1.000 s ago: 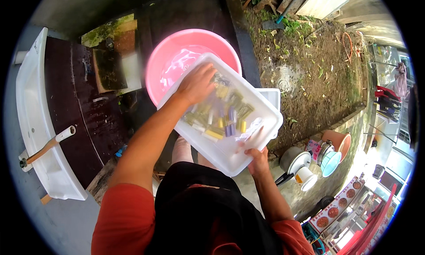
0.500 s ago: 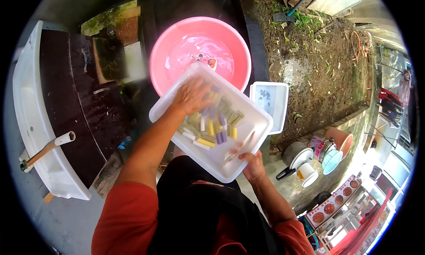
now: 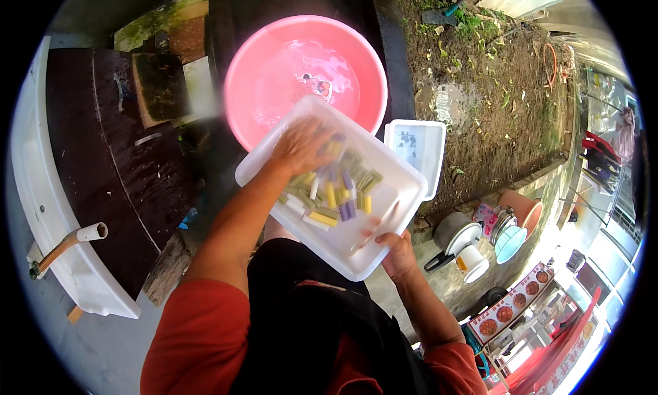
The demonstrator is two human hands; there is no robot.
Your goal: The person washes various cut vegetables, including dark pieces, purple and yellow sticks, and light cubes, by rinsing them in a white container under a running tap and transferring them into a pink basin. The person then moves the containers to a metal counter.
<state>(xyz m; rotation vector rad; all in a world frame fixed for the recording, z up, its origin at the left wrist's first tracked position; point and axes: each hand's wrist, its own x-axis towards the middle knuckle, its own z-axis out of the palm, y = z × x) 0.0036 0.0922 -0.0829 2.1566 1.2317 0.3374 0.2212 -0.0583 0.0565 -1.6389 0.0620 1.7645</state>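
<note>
A white translucent plastic tray (image 3: 397, 196) is held at a slant, its far corner over the near rim of a pink basin (image 3: 240, 73) with water in it. Short stick-like pieces (image 3: 347, 208) in yellow, purple, white and olive lie in the tray; their kind I cannot tell. My left hand (image 3: 301, 146) reaches into the tray, fingers apart and stretched over the far pieces, the fingertips partly blurred. My right hand (image 3: 399, 253) grips the tray's near right edge, thumb at the rim; its fingers show faintly through the plastic.
A smaller white tub (image 3: 433, 155) with dark bits in it stands right of the basin. At left is a long white sink-like trough (image 3: 75, 258) with a pipe (image 3: 72, 243) across it. A lidded pot (image 3: 456, 232) and buckets (image 3: 471, 263) stand at right beside a soil bed (image 3: 480, 121).
The tray has shifted slightly right relative to the basin, and more of the basin's water shows. Both hands keep their places on the tray. The whole view has moved a little.
</note>
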